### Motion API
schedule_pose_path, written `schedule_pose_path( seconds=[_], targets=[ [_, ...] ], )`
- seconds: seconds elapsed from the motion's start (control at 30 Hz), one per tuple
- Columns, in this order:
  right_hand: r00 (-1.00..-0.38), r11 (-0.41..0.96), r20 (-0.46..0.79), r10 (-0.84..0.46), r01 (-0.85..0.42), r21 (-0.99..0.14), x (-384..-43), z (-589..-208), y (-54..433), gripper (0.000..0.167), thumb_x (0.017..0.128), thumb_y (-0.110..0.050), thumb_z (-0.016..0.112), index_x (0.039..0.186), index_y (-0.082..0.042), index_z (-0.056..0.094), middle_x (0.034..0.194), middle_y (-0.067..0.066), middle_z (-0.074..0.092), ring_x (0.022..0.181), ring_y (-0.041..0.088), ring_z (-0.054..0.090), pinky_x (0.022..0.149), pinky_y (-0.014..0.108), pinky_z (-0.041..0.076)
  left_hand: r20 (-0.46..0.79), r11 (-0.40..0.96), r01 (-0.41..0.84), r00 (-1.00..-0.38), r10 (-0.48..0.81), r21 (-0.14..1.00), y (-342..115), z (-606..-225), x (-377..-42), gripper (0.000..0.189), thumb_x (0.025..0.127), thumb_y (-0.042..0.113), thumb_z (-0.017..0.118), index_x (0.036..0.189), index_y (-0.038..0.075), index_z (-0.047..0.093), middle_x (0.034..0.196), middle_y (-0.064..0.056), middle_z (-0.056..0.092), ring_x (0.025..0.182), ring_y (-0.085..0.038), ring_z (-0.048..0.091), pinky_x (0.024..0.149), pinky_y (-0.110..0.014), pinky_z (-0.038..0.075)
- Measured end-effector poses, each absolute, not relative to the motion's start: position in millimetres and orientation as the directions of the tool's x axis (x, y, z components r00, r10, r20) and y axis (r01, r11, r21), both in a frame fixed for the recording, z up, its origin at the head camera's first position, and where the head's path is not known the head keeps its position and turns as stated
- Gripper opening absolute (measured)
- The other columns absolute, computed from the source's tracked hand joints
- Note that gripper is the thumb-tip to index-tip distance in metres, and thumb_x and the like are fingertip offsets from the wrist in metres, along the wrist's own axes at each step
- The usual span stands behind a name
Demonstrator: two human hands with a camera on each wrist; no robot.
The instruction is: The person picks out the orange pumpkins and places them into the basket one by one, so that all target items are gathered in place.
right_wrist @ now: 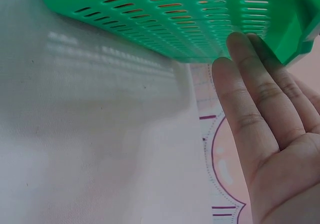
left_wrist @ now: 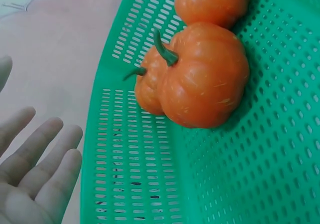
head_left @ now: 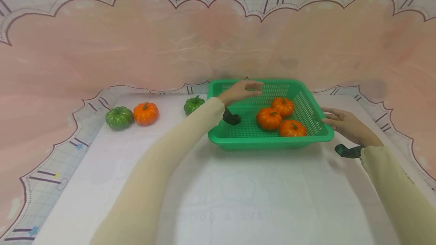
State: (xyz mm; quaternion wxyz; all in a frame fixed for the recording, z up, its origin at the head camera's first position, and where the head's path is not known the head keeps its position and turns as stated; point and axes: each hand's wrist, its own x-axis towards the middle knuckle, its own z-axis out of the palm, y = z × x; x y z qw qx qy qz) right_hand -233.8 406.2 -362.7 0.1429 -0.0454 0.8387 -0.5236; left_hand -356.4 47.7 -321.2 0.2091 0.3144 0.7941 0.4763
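A green plastic basket [head_left: 265, 140] with slotted walls stands on the table, with three small orange pumpkins [head_left: 269, 119] grouped in its right half. My left hand [head_left: 241, 90] is over the basket's back left part, its fingers extended and nothing held. In the left wrist view, the fingers [left_wrist: 42, 154] spread beside the basket's rim, apart from the pumpkins. At the basket's right end is my right hand [head_left: 347, 124]; its straight fingers [right_wrist: 250, 103] lie along the outer wall in the right wrist view, seeming to touch it.
Left of the basket, a green pumpkin [head_left: 193, 105] sits close to the left sleeve. Farther left, another green pumpkin [head_left: 119, 118] stands beside an orange pumpkin [head_left: 145, 113]. A patterned cloth [head_left: 170, 48] covers the backdrop behind the white tabletop [head_left: 238, 192].
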Motion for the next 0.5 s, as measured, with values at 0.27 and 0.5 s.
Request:
schedule_pose_path(
  seconds=[0.27,0.5],
  targets=[
    [-0.954,0.576,-0.215,-0.211,0.057,-0.815,-234,-359,406,0.069,0.097,-0.028,0.051,0.149,0.0,0.016,0.115,-0.032,0.046,0.101,-0.022,0.047,0.107,0.036,0.042,-0.022,0.342,0.33,-0.691,0.723,0.88,31,-311,-345,0.047,0.094,0.028,0.056,0.14,0.019,0.045,0.141,0.0,0.049,0.132,-0.016,0.043,0.11,-0.038,0.037],
    [-0.956,0.582,-0.228,-0.186,0.08,-0.809,-233,-358,406,0.07,0.096,-0.032,0.053,0.15,-0.004,0.019,0.127,-0.023,0.045,0.1,-0.022,0.042,0.11,0.061,0.023,-0.02,0.352,0.347,-0.686,0.727,0.869,14,-304,-333,0.044,0.095,0.026,0.055,0.138,0.022,0.046,0.139,0.001,0.051,0.131,-0.017,0.045,0.109,-0.037,0.038]
  ],
)
